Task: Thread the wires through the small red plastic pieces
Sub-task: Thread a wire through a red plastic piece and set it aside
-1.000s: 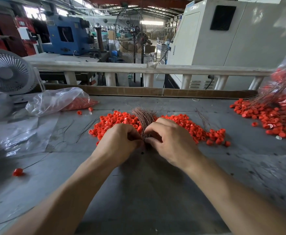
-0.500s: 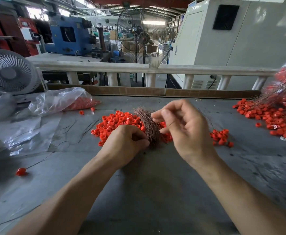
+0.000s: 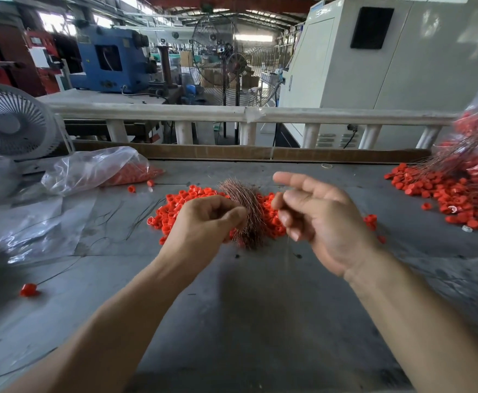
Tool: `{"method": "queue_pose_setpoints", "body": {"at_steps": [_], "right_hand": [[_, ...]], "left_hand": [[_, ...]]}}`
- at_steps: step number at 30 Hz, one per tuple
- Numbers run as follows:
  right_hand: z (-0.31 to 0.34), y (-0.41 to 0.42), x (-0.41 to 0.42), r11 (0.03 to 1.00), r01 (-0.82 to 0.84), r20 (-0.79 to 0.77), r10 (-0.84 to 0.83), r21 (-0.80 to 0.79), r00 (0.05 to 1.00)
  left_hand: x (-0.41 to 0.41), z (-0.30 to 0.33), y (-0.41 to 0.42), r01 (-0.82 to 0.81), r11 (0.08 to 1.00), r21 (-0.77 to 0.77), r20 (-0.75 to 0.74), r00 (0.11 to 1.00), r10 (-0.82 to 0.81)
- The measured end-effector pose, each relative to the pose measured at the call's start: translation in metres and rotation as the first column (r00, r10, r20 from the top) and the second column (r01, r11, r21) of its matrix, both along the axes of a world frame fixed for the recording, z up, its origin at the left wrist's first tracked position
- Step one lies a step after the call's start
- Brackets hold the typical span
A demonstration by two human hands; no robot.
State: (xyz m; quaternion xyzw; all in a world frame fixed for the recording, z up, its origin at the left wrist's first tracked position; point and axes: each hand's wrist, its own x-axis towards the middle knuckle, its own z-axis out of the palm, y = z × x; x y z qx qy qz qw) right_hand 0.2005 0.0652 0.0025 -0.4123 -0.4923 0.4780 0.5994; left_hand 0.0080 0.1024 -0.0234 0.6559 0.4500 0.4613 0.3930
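A bundle of thin copper wires (image 3: 246,205) stands over a heap of small red plastic pieces (image 3: 172,208) in the middle of the grey table. My left hand (image 3: 203,222) grips the bundle at its lower part, thumb against its side. My right hand (image 3: 322,222) is raised just to the right of the bundle, index finger stretched out. Its thumb and other fingers pinch one thin wire (image 3: 289,251) that hangs down, faint and blurred. The right part of the heap is hidden behind my right hand.
A clear bag holding red pieces (image 3: 99,171) lies at the back left, beside a small white fan (image 3: 11,123) and plastic sheeting (image 3: 33,222). At the right edge lies a pile of red pieces with wires (image 3: 458,194). One red piece on a wire (image 3: 28,289) lies at the near left.
My right hand left the bundle, rose and moved right, drawing out a single wire. My left hand lifted slightly and kept hold of the bundle.
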Motion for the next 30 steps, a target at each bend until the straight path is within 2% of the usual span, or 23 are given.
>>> {"method": "queue_pose_setpoints", "body": {"at_steps": [3, 6, 11, 16, 19, 23, 25, 28, 30], "right_hand": [[-0.007, 0.0, -0.007, 0.999, -0.031, 0.172, 0.036, -0.031, 0.984], [-0.013, 0.0, -0.011, 1.0, -0.026, 0.337, 0.03, -0.015, 0.941], [-0.018, 0.002, -0.015, 0.999, -0.05, 0.424, 0.043, 0.007, 0.905], [-0.02, 0.0, -0.015, 0.999, -0.041, 0.442, 0.051, -0.034, 0.896], [-0.02, 0.0, -0.015, 0.998, -0.027, 0.451, 0.048, -0.052, 0.891], [-0.02, 0.002, -0.013, 0.998, 0.047, 0.576, -0.022, -0.029, 0.817], [-0.02, 0.003, -0.009, 0.996, 0.089, 0.605, -0.066, -0.007, 0.793], [-0.021, 0.004, -0.001, 0.985, 0.17, 0.535, -0.155, 0.022, 0.831], [-0.021, 0.005, 0.0, 0.981, 0.194, 0.472, -0.183, 0.025, 0.862]], "left_hand": [[0.0, 0.003, -0.002, 0.082, 0.994, -0.067, 0.126, 0.989, -0.073], [-0.001, 0.006, -0.004, 0.168, 0.984, -0.058, 0.141, 0.977, -0.159], [-0.002, 0.006, -0.004, 0.216, 0.976, -0.016, 0.102, 0.972, -0.213], [-0.003, 0.004, -0.001, 0.095, 0.989, 0.116, -0.069, 0.994, -0.088], [-0.005, 0.004, 0.001, 0.077, 0.988, 0.135, -0.126, 0.99, -0.06], [-0.006, 0.006, 0.002, 0.038, 0.986, 0.161, -0.23, 0.973, 0.0], [-0.012, 0.009, 0.005, -0.03, 0.984, 0.176, -0.23, 0.971, 0.071], [-0.026, 0.014, 0.011, -0.216, 0.955, 0.204, -0.23, 0.937, 0.262], [-0.032, 0.013, 0.014, -0.276, 0.944, 0.182, -0.262, 0.911, 0.317]]}}
